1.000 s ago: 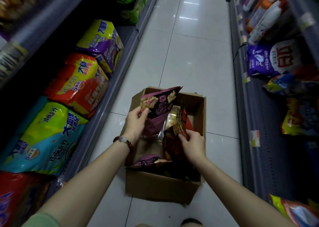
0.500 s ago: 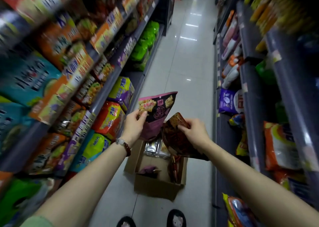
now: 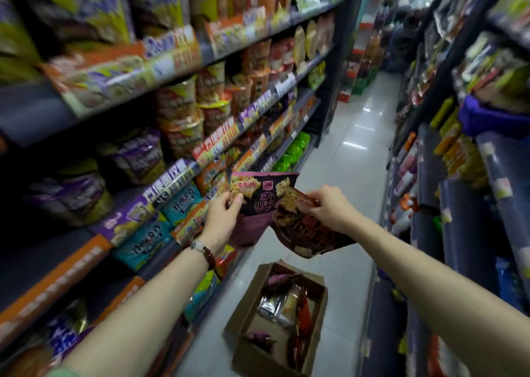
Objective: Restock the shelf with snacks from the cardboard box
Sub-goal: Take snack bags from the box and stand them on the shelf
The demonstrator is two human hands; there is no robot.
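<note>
The left hand [image 3: 222, 222] pinches the purple cracker bag [image 3: 256, 204] by its top corner at frame centre, upright, just beside the snack shelf [image 3: 183, 173] to its left; the right hand [image 3: 329, 209] grips the dark red bag [image 3: 304, 227], farther off. The cardboard box [image 3: 249, 290] sits below on the floor

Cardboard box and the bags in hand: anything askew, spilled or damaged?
Nothing spilled or torn. The cardboard box sits open on the aisle floor, skewed to the shelf line, its remaining packets lying jumbled. The left hand holds the purple bag upright; the right hand pinches the red bag, which hangs tilted.
</note>
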